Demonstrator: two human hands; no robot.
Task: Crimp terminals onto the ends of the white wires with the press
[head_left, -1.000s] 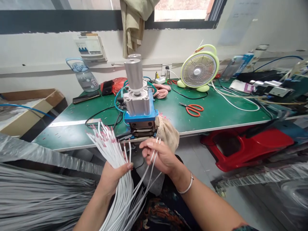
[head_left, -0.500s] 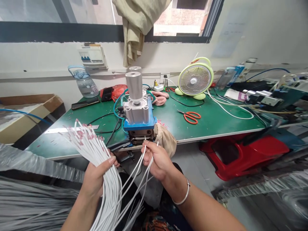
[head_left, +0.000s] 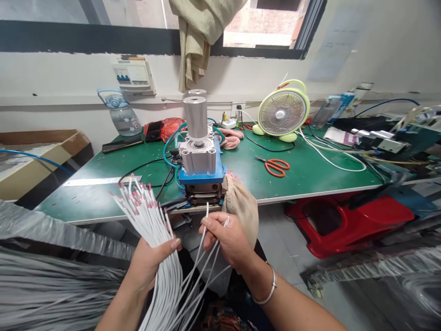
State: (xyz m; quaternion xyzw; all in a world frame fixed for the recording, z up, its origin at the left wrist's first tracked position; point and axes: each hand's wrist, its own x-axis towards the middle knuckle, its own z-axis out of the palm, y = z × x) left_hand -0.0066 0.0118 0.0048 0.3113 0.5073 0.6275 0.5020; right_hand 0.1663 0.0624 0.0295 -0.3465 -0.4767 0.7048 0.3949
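Observation:
My left hand (head_left: 151, 262) is wrapped round a thick bundle of white wires (head_left: 148, 216) whose red-tipped ends fan up and to the left. In my right hand (head_left: 227, 236) a few separate white wires (head_left: 206, 218) are pinched, their tips pointing up just below the mouth of the blue pneumatic press (head_left: 200, 170). The press carries a silver cylinder and sits at the front edge of the green table (head_left: 310, 174). A beige cloth bag (head_left: 241, 202) hangs at the press's right side, close behind my right hand.
Orange scissors (head_left: 275, 165), a green desk fan (head_left: 283, 110), a water jug (head_left: 120, 112), a phone and cables lie on the table. A red stool (head_left: 347, 216) stands under it on the right. Large wire bundles in plastic (head_left: 51, 276) lie at left.
My right hand has drawn its few wires back down from the press mouth. The left hand's bundle has swung back to the right, nearer the press.

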